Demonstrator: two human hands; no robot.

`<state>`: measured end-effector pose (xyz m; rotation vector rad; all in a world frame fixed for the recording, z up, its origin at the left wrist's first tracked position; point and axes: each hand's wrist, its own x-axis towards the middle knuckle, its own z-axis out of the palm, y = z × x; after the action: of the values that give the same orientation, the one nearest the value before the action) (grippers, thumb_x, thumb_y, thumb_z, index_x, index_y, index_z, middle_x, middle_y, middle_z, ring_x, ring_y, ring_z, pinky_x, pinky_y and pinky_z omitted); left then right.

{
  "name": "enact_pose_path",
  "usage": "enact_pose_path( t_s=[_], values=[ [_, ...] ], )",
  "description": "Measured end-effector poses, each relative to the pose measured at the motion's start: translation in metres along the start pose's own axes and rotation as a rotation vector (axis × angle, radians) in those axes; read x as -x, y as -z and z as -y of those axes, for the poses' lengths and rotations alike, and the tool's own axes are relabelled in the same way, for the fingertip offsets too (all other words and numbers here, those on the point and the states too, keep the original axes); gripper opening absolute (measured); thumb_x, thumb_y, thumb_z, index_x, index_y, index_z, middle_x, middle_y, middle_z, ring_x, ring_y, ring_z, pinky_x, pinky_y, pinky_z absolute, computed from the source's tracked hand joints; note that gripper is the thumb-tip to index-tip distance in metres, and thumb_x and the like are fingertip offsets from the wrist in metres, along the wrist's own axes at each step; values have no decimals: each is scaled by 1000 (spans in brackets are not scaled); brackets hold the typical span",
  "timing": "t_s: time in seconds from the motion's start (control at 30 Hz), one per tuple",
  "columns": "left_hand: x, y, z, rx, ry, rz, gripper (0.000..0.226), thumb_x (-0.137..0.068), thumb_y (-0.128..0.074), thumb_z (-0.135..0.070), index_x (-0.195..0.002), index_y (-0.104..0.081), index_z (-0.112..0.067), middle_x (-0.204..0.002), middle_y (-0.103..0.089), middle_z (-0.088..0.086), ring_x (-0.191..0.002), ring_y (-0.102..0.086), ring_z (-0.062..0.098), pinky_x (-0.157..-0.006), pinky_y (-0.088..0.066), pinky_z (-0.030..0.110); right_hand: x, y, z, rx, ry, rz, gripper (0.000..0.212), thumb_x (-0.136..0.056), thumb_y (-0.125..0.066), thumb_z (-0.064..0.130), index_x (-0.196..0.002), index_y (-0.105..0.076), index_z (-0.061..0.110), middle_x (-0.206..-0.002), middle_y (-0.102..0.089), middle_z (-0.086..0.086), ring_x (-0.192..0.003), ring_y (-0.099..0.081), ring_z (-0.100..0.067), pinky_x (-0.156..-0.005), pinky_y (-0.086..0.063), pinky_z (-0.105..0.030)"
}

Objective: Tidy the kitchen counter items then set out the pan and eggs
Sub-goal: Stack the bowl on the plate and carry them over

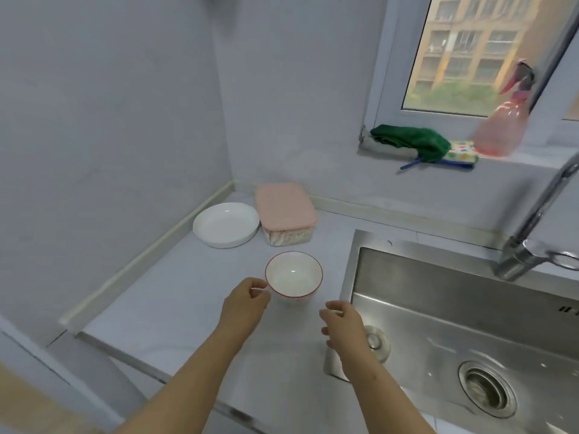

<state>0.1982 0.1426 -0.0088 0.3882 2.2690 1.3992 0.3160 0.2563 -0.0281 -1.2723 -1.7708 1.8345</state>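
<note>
A white bowl with a thin red rim (294, 274) stands on the pale counter (175, 296), left of the sink. My left hand (247, 300) is at the bowl's left edge, with thumb and forefinger curled and pinching the rim. My right hand (343, 327) hovers a short way right of and nearer than the bowl, fingers loosely curled and holding nothing. A white shallow dish (226, 224) and a clear box with a pink lid (284, 211) sit side by side in the back corner. No pan or eggs are in view.
A steel sink (438, 311) with a drain (487, 388) fills the right side, with a chrome tap (539, 227) above it. On the window sill lie a green cloth (413, 140), a patterned sponge and a pink spray bottle (501, 126). Walls close the corner at left and back.
</note>
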Motion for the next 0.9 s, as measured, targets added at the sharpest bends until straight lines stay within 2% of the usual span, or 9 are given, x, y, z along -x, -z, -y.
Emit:
enact_pose_path(
  t_s=[0.13, 0.23, 0.3, 0.37, 0.47, 0.57, 0.7, 0.83, 0.9],
  values=[
    [-29, 5, 3, -15, 23, -30, 13, -93, -51, -19, -105, -54, -24, -108, -61, 4, -99, -59, 20, -79, -45, 28, -26, -9, 13, -8, -19, 19, 30, -93, -50, 15, -123, -47, 11, -89, -51, 6, -80, -55, -20, -76, -45, -32],
    [-46, 6, 7, -34, 32, -53, 16, -93, -51, -19, -109, -54, -23, -113, -60, 4, -98, -56, 18, -79, -42, 27, -47, -16, 17, -39, -43, 35, 36, -95, -48, 18, -130, -42, 14, -91, -50, 6, -79, -55, -20, -68, -45, -30],
    [-55, 5, 14, -97, 31, -86, 26, -93, -52, -18, -119, -53, -19, -117, -56, 2, -100, -52, 16, -83, -39, 25, -58, -22, 18, -68, -78, 33, 38, -95, -49, 21, -131, -42, 16, -98, -52, 2, -78, -55, -21, -62, -42, -28],
    [-69, 6, 21, -224, -17, -168, 38, -92, -53, -17, -130, -48, -15, -129, -52, 4, -116, -48, 19, -95, -37, 27, -65, -26, 20, -83, -110, 41, 35, -94, -49, 21, -129, -43, 17, -102, -54, -2, -76, -53, -21, -58, -40, -26],
    [-96, 10, 26, -449, -64, -250, 49, -91, -53, -20, -138, -39, -16, -146, -37, 6, -136, -29, 24, -110, -25, 33, -72, -30, 21, -93, -152, 52, 33, -93, -49, 21, -125, -44, 17, -101, -56, -6, -79, -54, -22, -61, -40, -27],
    [-124, 18, 21, -700, -90, -216, 58, -93, -47, -27, -146, -23, -19, -156, -15, 5, -145, -7, 25, -116, -18, 36, -78, -33, 26, -118, -204, 29, 26, -93, -49, 21, -119, -48, 16, -102, -58, -9, -77, -53, -22, -59, -39, -25],
    [-163, 26, 16, -958, -128, -98, 66, -94, -42, -33, -149, -9, -20, -159, 0, 3, -146, 7, 27, -117, -12, 39, -89, -38, 32, -155, -262, 3, 21, -93, -49, 19, -114, -51, 13, -103, -58, -8, -91, -56, -24, -76, -47, -31],
    [-194, 35, 16, -993, -101, 55, 67, -94, -43, -36, -149, -8, -19, -158, -7, 4, -146, 0, 28, -116, -17, 40, -96, -41, 41, -211, -392, -15, 5, -93, -49, 19, -94, -52, 16, -94, -57, -11, -84, -56, -28, -74, -49, -35],
    [-203, 39, 17, -982, -89, 111, 65, -94, -43, -36, -149, -13, -19, -156, -16, 5, -145, -7, 26, -114, -22, 40, -98, -42, 48, -238, -474, -35, 10, -92, -51, 23, -85, -49, 18, -91, -55, -12, -80, -54, -27, -67, -48, -32]
  ],
)
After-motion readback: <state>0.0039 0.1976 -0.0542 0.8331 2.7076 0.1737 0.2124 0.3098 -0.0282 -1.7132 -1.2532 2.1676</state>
